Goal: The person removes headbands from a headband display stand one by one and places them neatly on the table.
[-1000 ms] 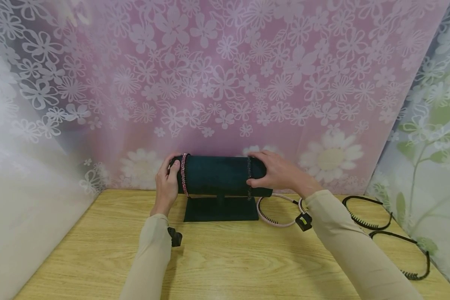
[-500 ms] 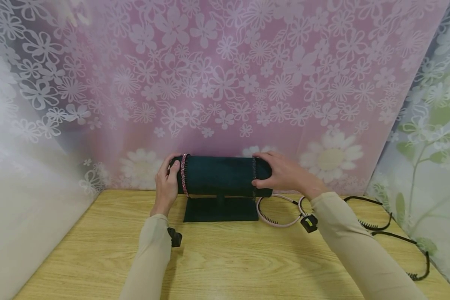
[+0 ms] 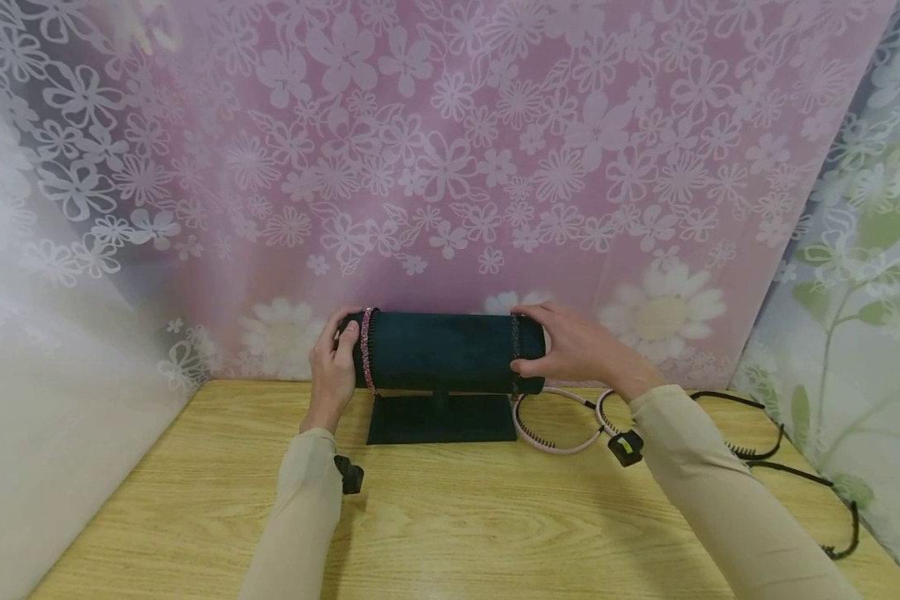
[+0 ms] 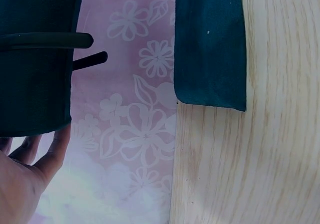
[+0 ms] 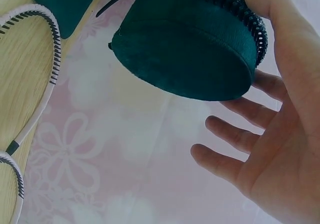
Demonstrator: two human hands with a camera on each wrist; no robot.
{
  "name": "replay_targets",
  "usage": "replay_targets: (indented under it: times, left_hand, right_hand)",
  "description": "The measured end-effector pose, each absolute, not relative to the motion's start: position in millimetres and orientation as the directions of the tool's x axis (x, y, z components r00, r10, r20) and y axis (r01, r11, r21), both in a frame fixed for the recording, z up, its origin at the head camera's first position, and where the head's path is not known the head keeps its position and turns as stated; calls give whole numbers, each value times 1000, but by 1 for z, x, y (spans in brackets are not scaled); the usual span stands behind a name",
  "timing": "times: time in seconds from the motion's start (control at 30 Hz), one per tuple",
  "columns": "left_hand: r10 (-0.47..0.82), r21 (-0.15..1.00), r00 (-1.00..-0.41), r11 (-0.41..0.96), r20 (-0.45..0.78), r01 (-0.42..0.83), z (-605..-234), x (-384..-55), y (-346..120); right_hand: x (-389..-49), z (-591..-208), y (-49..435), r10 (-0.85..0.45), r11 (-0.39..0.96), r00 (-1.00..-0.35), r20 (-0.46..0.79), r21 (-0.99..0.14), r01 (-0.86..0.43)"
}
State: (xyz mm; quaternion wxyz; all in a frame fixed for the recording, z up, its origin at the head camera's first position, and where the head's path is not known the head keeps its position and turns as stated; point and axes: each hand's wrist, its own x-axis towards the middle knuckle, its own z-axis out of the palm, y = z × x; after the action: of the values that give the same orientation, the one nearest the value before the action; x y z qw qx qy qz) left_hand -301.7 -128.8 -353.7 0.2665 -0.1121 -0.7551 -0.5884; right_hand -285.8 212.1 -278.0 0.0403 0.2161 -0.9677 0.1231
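A dark green velvety headband stand, a horizontal roll on a flat base, stands at the table's back in the head view. Its left end is gripped by my left hand, thumb in front. Beside that thumb a pink glittery headband arches over the roll. Near the right end, my right hand holds a black sparkly headband between thumb and index finger. In the right wrist view this toothed black headband wraps the roll, while the other fingers spread by the roll's end.
Pale pink toothed headbands lie right of the base, partly behind my right wrist. Two black headbands lie farther right, partly hidden by the sleeve. A floral pink curtain hangs right behind the stand.
My right hand has slid to the right along the roll, carrying the black headband closer to the right end. The left hand and the stand have stayed in place.
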Motion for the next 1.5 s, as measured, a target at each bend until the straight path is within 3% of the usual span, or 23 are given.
replay_targets:
  times: [0.43,1.03,1.5]
  left_hand:
    - [-169,825,-820,279,546,492,-383,-334,-138]
    - [-161,811,-811,298,562,503,-383,-335,-137]
    - [-162,811,-811,299,562,503,-383,-336,-137]
  right_hand:
    - [-284,-277,216,-382,891,-917,111,-218,-397]
    - [-285,-281,224,-383,884,-914,135,-234,-405]
    - [-283,-288,230,-425,806,-889,171,-375,-457]
